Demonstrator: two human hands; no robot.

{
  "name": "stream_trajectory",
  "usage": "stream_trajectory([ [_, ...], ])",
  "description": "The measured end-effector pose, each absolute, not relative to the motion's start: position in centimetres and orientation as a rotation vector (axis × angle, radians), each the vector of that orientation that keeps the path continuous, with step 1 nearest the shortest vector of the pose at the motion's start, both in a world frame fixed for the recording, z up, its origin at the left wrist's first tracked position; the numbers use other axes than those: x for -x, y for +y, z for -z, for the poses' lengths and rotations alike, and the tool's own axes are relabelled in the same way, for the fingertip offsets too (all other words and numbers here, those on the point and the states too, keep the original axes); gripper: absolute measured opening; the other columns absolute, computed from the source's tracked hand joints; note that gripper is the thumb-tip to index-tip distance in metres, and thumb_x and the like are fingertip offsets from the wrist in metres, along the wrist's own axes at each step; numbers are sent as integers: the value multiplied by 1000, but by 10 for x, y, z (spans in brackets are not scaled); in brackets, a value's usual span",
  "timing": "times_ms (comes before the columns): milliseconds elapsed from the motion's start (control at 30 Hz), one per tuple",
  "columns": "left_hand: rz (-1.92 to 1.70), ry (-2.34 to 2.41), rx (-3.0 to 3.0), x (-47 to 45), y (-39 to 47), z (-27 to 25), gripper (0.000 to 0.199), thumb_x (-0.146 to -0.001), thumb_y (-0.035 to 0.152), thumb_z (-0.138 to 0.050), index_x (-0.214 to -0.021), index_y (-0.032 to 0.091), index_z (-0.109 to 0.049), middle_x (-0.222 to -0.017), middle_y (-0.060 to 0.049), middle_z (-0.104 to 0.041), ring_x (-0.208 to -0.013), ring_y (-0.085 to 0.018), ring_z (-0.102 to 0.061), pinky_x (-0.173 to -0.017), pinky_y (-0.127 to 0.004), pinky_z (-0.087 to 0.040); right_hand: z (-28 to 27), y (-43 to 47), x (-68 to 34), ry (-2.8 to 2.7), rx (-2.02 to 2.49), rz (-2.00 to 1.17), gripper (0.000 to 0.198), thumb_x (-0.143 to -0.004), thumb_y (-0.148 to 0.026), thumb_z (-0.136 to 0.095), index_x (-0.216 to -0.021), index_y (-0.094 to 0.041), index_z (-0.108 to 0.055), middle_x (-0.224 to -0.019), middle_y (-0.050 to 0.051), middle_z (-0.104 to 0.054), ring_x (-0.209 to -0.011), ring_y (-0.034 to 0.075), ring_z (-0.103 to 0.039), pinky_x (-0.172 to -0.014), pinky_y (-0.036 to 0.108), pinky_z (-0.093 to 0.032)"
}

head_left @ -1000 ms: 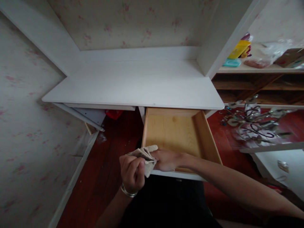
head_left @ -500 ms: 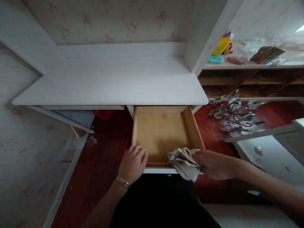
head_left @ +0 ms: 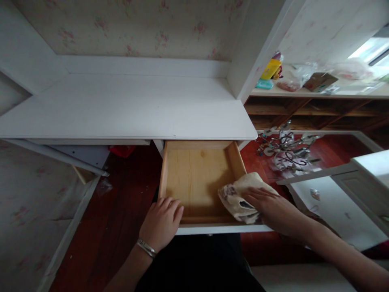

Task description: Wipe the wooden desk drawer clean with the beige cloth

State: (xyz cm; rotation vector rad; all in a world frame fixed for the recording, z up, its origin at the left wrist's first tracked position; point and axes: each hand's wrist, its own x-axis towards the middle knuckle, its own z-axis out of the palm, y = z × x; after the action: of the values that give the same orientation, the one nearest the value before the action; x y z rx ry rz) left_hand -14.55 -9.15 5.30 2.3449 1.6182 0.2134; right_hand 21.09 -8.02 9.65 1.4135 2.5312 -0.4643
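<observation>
The wooden drawer (head_left: 194,174) is drawn out from under the white bench (head_left: 146,109), right up toward the person's lap, and I can see its pale floor and most of its walls. The right hand (head_left: 270,207) has the pale, dark-patched cloth (head_left: 251,184) in its grip, fingers laid rather straight over the fabric; the thumb is hidden from me. That cloth sits bunched over the drawer's front right corner, part of it inside and part draped over the side wall. The left hand (head_left: 161,223), with a metal bracelet (head_left: 146,247) at the wrist, rests over the front left corner, fingers across the rim; whether it clasps the wood or only leans there I can't tell. To work that corner well, I'd say the left hand should bear steadily on its side so the drawer doesn't skew or slide on its runners. A fingertip pushed into a fold of cloth would probably reach the seam between floor and wall better than a flat palm. The loose flap outside seems best gathered in, since it could catch on the edge. Pressure ought to be even, I think, and lighter on the rim, as a drawer pulled out this far may tip if leaned on. Strokes along the grain would likely drag least.
</observation>
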Motion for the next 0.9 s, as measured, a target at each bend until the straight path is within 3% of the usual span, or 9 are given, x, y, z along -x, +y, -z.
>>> stream_trajectory([
  [133, -232, 1612, -2343, 146, -91, -50, 30, -95, 37, -38, -107, 25, -63, -105, -3, -65, -98, -19, -58, -83, -35, -42, -55, -68, -221, 2610, -1382, 357, 69, -64, 3, -42, -127, -22, -55, -138, 8, -51, -134, 25, -37, -111, 53, -23],
  [267, -196, 1594, -2330, 145, -90, -50, 30, -95, 38, -38, -105, 26, -63, -104, -2, -66, -98, -19, -58, -83, -36, -41, -47, -25, -223, 2651, -1365, 283, 64, -69, 0, -43, -128, -21, -54, -137, 10, -52, -134, 25, -36, -112, 53, -15],
  [600, -218, 1647, -2307, 144, -92, -54, 28, -95, 34, -38, -105, 25, -63, -103, -2, -67, -96, -19, -60, -83, -36, -44, -40, 91, -208, 2486, -1475, 64, 59, -73, -9, -48, -131, -18, -51, -133, 15, -51, -126, 26, -44, -107, 44, -21],
  [733, -301, 1694, -2306, 144, -95, -53, 25, -94, 31, -40, -99, 24, -64, -96, -2, -67, -90, -18, -60, -82, -34, -46, -47, 78, -204, 2467, -1497, 78, 51, -76, -13, -48, -126, -19, -55, -125, 13, -58, -114, 26, -54, -104, 42, -25],
  [900, -424, 1703, -2360, 143, -95, -54, 21, -93, 27, -43, -91, 22, -63, -88, -3, -65, -85, -17, -59, -78, -32, -47, -67, 20, -208, 2450, -1568, 332, 48, -78, -14, -44, -123, -20, -56, -114, 11, -65, -103, 26, -60, -95, 38, -36],
])
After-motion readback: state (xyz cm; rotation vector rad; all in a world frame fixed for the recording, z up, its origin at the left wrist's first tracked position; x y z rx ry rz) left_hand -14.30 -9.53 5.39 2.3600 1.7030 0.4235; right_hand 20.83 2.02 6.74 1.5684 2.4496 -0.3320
